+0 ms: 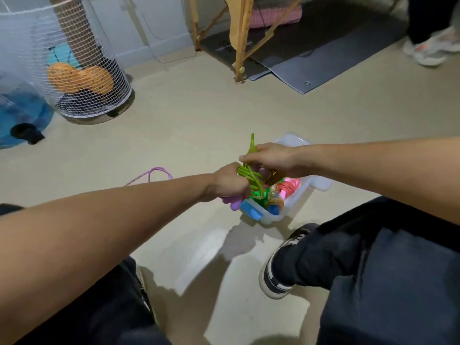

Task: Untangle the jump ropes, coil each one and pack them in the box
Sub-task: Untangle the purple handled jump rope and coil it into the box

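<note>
A green jump rope [250, 174] is bunched in loops between both hands, just above a white plastic box [293, 200] on the floor. My left hand [230, 184] grips the green loops together with purple handles [235, 202] that stick out below the fist. My right hand [270, 156] pinches the green rope at the top, one loop poking up above the fingers. The box holds coiled ropes in pink [290, 186], green and orange, plus blue handles [251, 210]. A purple rope [154, 174] lies loose on the floor behind my left forearm.
My legs in dark trousers and a black-and-white shoe [281, 270] flank the box. A white mesh basket [82, 63] with orange items stands at the far left. A wooden frame [240, 38] and grey mats are at the back. Another person's shoe [428, 49] is at the far right.
</note>
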